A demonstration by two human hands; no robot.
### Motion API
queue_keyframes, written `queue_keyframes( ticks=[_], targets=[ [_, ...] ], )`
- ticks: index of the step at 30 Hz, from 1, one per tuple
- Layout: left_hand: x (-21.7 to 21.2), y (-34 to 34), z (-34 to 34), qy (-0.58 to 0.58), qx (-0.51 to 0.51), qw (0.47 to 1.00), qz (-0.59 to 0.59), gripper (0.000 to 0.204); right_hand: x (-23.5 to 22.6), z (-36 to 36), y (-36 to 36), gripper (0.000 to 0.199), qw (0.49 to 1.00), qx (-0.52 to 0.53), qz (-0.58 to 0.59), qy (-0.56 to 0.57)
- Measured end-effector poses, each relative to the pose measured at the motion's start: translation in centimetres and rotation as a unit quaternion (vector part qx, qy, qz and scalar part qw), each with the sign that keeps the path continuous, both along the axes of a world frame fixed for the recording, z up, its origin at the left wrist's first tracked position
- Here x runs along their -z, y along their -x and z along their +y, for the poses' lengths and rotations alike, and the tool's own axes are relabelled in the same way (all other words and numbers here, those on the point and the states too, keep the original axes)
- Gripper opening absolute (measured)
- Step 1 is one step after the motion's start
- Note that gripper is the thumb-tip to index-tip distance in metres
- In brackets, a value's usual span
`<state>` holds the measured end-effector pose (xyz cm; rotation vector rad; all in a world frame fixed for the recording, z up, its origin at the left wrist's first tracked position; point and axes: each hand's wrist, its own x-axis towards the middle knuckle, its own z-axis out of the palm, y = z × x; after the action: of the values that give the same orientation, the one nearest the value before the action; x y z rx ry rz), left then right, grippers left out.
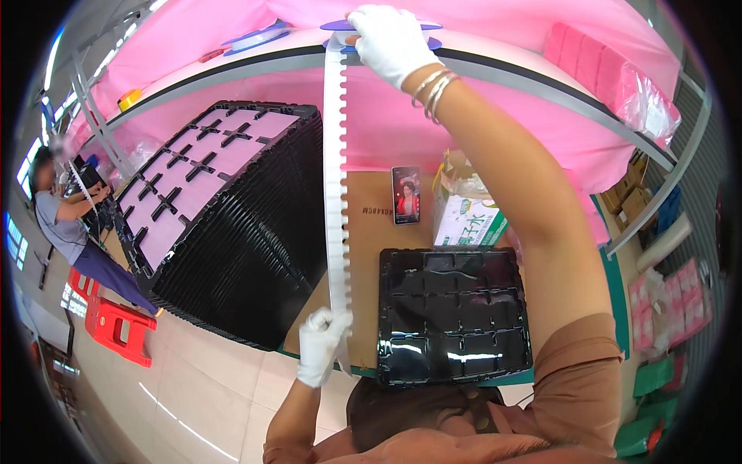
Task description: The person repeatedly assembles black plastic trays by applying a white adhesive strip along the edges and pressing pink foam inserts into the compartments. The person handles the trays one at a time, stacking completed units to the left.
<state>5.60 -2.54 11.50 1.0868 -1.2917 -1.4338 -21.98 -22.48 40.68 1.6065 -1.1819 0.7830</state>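
Observation:
A long white strip (pixel 335 170) with a notched edge runs from the reel on the shelf down toward me. My left hand (pixel 321 340), in a white glove, is closed on the strip near its lower end. At the far side, my gloved right hand (pixel 390 48) grips the blue-edged reel (pixel 427 28) where the strip comes off; the hand hides part of the reel. Below my right arm, a black compartment tray (pixel 454 317) lies on the cardboard-covered table (pixel 359 232). Left of the strip stands a tall stack of black trays (pixel 247 224), with pink-lilac material showing in the top tray.
A second reel (pixel 259 37) and a yellow tape roll (pixel 130 99) lie on the shelf (pixel 309 56). A phone (pixel 406 195) and an open carton (pixel 468 213) stand behind the tray. Pink packs (pixel 595 66) sit at the right. A person (pixel 66 209) works at far left near red stools (pixel 116 329).

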Motion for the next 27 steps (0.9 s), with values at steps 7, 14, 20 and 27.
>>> queue_keyframes(
  ticks=[7,14,20,27],
  targets=[
    [4.7,-7.6,2.3,-0.007,-0.043,0.995,-0.090,0.018,-2.9,1.4,11.1,0.039,0.954,-0.015,-0.116,-0.277],
    [10.2,-12.3,6.4,-0.116,-0.044,0.984,-0.132,0.012,-2.6,1.9,5.6,0.051,0.987,-0.106,0.021,-0.123],
    [12.2,-11.3,8.7,-0.121,-0.039,0.987,-0.097,0.007,-1.0,-0.5,4.9,0.028,0.977,-0.123,-0.122,-0.126],
    [20.3,-14.7,10.3,-0.165,0.029,0.967,-0.192,0.011,1.5,2.7,16.7,0.035,0.980,0.142,-0.053,0.130]
  ],
)
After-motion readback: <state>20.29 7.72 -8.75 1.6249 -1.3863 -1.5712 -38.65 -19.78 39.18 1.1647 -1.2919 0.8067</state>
